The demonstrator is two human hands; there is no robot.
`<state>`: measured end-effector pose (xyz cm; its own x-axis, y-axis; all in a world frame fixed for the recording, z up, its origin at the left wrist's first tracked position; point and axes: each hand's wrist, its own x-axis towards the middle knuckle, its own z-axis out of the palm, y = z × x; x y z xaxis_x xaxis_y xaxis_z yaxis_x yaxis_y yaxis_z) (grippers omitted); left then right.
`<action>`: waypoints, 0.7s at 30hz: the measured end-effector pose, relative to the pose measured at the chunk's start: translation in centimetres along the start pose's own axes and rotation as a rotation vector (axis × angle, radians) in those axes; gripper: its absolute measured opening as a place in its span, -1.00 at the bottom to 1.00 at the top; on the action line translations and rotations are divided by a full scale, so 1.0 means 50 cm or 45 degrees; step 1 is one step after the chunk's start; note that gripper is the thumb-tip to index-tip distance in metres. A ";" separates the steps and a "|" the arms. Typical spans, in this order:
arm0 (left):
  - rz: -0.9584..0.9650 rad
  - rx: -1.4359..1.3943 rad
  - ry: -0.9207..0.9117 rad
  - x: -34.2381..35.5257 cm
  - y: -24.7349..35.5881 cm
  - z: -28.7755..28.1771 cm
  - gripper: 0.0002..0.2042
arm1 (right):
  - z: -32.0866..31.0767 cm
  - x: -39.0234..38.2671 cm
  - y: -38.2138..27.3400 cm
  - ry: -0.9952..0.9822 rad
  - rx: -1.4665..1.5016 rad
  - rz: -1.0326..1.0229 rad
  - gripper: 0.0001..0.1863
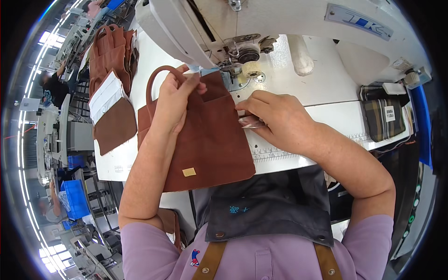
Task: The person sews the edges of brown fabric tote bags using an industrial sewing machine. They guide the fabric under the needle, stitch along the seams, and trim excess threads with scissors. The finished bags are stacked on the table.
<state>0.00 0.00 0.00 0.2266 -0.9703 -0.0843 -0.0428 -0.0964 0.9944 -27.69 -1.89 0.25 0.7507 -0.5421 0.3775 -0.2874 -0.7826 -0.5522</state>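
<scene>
I see the bag [210, 140] on the desk [336, 116], my left grip [172, 100] pinching its handle [150, 88], my right grip [282, 116] around snips [252, 122] so close that a slip could nick it.

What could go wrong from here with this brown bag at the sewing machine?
The metal tool in the right fingers sits right beside the edge of the brown bag, so a slip might nick it. The left fingers are near the sewing machine head; if it ran, they could perhaps get hurt.
</scene>
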 end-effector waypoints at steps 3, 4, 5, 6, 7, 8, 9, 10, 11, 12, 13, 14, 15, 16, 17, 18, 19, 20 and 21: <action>0.111 0.556 0.077 -0.030 0.037 0.011 -0.55 | -0.012 -0.002 -0.004 -0.049 -0.088 0.031 -0.74; 0.115 0.870 0.063 -0.039 0.060 0.003 -0.52 | -0.014 0.000 -0.005 -0.059 -0.094 0.044 -0.75; 0.118 1.183 0.047 -0.048 0.068 -0.002 -0.48 | -0.015 0.001 -0.004 -0.068 -0.100 0.059 -0.75; 0.128 1.065 0.088 -0.066 0.061 -0.002 -0.47 | -0.014 0.006 -0.004 -0.061 -0.070 0.056 -0.76; 0.226 1.091 0.114 -0.084 0.049 0.007 -0.47 | -0.012 0.006 -0.001 -0.057 -0.043 0.064 -0.77; 0.325 1.115 0.139 -0.102 0.035 0.019 -0.46 | -0.012 0.006 0.001 -0.052 -0.017 0.073 -0.78; 0.422 1.139 0.163 -0.115 0.024 0.030 -0.45 | -0.015 0.008 0.005 -0.083 0.003 0.070 -0.78; 0.456 1.078 0.122 -0.122 0.016 0.039 -0.41 | -0.023 0.016 0.011 -0.113 0.023 0.067 -0.79; 0.490 1.016 0.080 -0.126 0.009 0.047 -0.38 | -0.033 0.023 0.017 -0.144 0.042 0.066 -0.79; 0.521 0.959 0.043 -0.130 0.006 0.050 -0.34 | -0.043 0.032 0.019 -0.150 0.012 0.082 -0.79; 0.489 0.960 0.014 -0.129 0.006 0.048 -0.31 | -0.054 0.041 0.021 -0.156 -0.017 0.097 -0.78; 0.458 0.960 -0.015 -0.124 0.009 0.045 -0.29 | -0.060 0.047 0.024 -0.162 -0.047 0.112 -0.78; 0.434 0.958 -0.053 -0.117 0.014 0.044 -0.26 | -0.056 0.044 0.035 -0.115 -0.032 0.074 -0.77; 0.518 1.031 -0.034 -0.114 0.017 0.043 -0.30 | -0.043 0.037 0.050 -0.069 -0.017 0.036 -0.76; 0.603 1.103 -0.013 -0.111 0.020 0.041 -0.34 | -0.038 0.032 0.059 -0.024 -0.001 -0.002 -0.73; 0.680 1.181 0.008 -0.110 0.020 0.040 -0.38 | -0.037 0.031 0.053 -0.024 -0.063 -0.008 -0.75; 0.806 1.244 -0.004 -0.110 0.021 0.041 -0.42 | -0.039 0.030 0.040 -0.025 -0.125 -0.015 -0.78; 0.932 1.305 -0.017 -0.112 0.024 0.042 -0.46 | -0.039 0.030 0.034 -0.026 -0.186 -0.021 -0.80; 1.065 1.363 -0.036 -0.113 0.028 0.044 -0.49 | -0.037 0.028 0.034 -0.022 -0.157 -0.030 -0.79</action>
<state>-3.49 4.85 1.75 -0.2588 -0.8259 0.5010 -0.8879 0.4076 0.2133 -28.26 -4.55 1.21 0.7680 -0.5188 0.3755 -0.3398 -0.8271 -0.4477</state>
